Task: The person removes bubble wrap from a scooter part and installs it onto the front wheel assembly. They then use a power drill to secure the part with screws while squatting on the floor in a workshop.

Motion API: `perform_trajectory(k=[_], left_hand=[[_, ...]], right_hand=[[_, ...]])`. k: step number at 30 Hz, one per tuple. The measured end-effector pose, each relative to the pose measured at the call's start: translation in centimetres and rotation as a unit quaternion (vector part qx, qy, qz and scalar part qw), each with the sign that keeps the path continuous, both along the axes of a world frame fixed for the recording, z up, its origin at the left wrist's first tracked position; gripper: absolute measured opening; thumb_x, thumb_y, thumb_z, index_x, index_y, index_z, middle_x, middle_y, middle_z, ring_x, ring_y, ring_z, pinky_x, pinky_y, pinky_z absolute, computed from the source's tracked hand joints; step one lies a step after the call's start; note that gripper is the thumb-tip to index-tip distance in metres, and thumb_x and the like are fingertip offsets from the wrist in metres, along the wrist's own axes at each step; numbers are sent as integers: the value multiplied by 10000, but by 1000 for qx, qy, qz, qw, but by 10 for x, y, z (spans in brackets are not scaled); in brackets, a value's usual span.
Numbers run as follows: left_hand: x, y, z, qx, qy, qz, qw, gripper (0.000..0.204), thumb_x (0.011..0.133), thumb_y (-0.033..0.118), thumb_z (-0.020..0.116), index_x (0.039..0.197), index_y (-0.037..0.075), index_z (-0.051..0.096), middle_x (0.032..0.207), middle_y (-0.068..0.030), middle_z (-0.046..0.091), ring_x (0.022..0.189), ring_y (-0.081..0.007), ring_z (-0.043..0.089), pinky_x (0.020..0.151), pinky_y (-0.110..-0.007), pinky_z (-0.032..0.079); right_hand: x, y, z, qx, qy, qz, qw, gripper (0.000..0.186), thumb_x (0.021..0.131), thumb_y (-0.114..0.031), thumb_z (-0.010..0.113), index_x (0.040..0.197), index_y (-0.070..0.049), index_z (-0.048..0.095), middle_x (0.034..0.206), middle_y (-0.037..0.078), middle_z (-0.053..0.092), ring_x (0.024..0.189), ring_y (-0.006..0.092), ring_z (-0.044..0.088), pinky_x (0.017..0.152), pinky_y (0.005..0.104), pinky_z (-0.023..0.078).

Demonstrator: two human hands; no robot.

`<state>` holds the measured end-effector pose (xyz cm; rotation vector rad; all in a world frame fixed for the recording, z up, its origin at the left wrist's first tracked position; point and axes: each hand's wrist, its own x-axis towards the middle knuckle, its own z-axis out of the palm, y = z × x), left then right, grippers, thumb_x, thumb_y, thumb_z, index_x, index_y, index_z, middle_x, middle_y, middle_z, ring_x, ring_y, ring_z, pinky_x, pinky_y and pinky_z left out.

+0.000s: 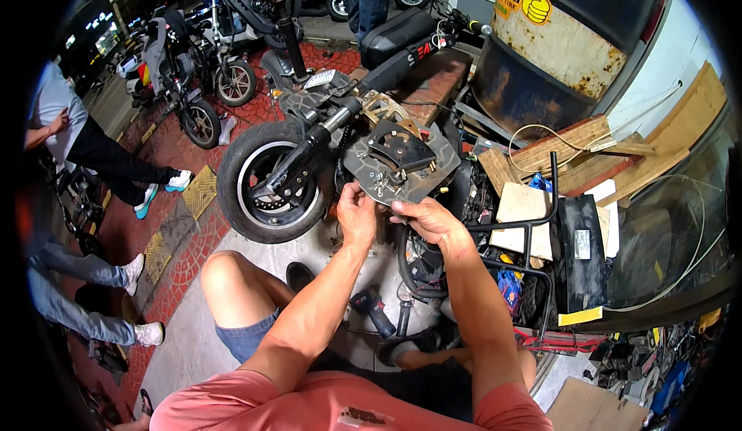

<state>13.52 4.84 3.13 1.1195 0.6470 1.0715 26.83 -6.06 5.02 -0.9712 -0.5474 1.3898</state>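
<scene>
Both my hands meet at the near edge of a grey plate, which lies over a partly dismantled scooter. My left hand is closed, fingertips pinched just under the plate's edge; what they hold is hidden. My right hand is closed too, its thumb by the plate's near corner, with a small dark thing I cannot make out under it. A black fan-shaped metal part rests on the plate, with several loose screws nearer me. The scooter's front wheel and fork stand to the left.
A power tool lies on the floor between my legs. To the right are a black tube frame, wooden boards and a dark panel. A rusty drum stands behind. People's legs and parked scooters are at left.
</scene>
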Motion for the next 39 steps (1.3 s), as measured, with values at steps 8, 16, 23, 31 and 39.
perform_trajectory(k=[8, 16, 23, 31, 39], left_hand=[[3, -3, 1, -39, -45, -11, 998, 182, 963, 77, 692, 1104, 37, 582, 974, -58, 693, 806, -138, 678, 673, -292, 595], [-3, -3, -3, -35, -60, -35, 997, 215, 995, 97, 667, 1152, 10, 548, 1014, -67, 685, 826, -116, 664, 680, -265, 568], [1, 1, -1, -7, -52, -30, 998, 268, 972, 158, 713, 1153, 26, 567, 994, -67, 672, 814, -131, 664, 685, -295, 597], [-2, -4, -3, -26, -52, -27, 998, 240, 980, 166, 705, 1115, 18, 575, 993, -62, 678, 796, -137, 676, 685, -295, 602], [1, -1, 1, -46, -53, -22, 997, 218, 981, 95, 678, 1142, 13, 555, 983, -59, 689, 819, -108, 670, 640, -241, 564]], right_hand=[[-1, -1, -2, 8, -1, -8, 1000, 459, 866, -248, 828, 1241, -25, 685, 1215, 41, 705, 1124, 167, 625, 936, 352, 478], [-3, -1, 5, 25, -4, -9, 1000, 468, 860, -262, 835, 1240, -30, 689, 1190, 40, 717, 1090, 149, 637, 904, 324, 472], [-1, 0, 0, 13, -3, -12, 1000, 477, 870, -217, 818, 1292, -64, 657, 1248, 27, 700, 1162, 186, 630, 954, 395, 506], [-1, 0, 0, 27, -6, -14, 1000, 452, 877, -198, 807, 1278, -46, 662, 1237, 40, 705, 1155, 192, 640, 927, 389, 526], [-3, 1, 2, 11, 1, -29, 1000, 459, 883, -168, 796, 1288, -13, 647, 1240, 73, 704, 1131, 214, 655, 930, 384, 534]])
